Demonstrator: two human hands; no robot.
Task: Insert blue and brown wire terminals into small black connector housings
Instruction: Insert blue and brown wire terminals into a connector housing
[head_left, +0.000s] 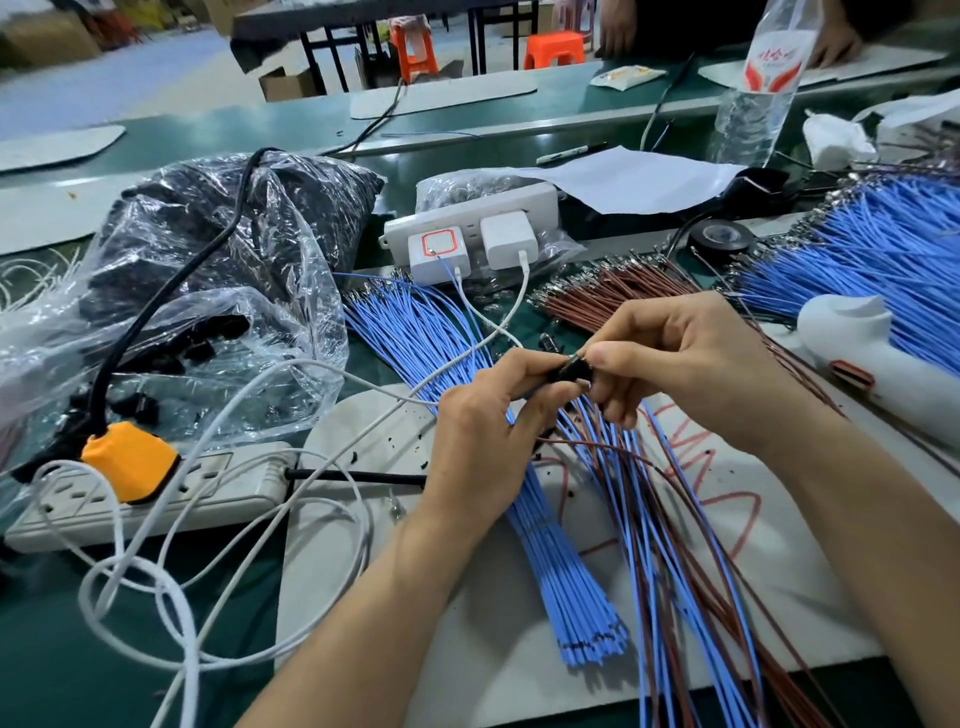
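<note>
Plastic bags, clear and crinkled, slump at the far left, packed with small black moulded parts. Near left, a grey-white power strip carries an orange plug with a thick black cord, and glossy white cables loop over it. Farther back in the middle, a white socket block holds two square white chargers.

A fan of thin blue wires runs from metal-tipped ends near the block to a cut end near the viewer, passing under the left hand. That hand grips the black connector housing between thumb and curled fingers, above the centre of the table. The right hand pinches the housing's right end with thumb and forefinger, where a glint of metal shows; which wire it belongs to cannot be told.

Brown wires with crimped terminals lie just beyond the hands. Below them a white pad bears red scribbles, unreadable. Farther right sit a black tape roll, more blue wires, and a clear ribbed bottle whose red label print is illegible.
</note>
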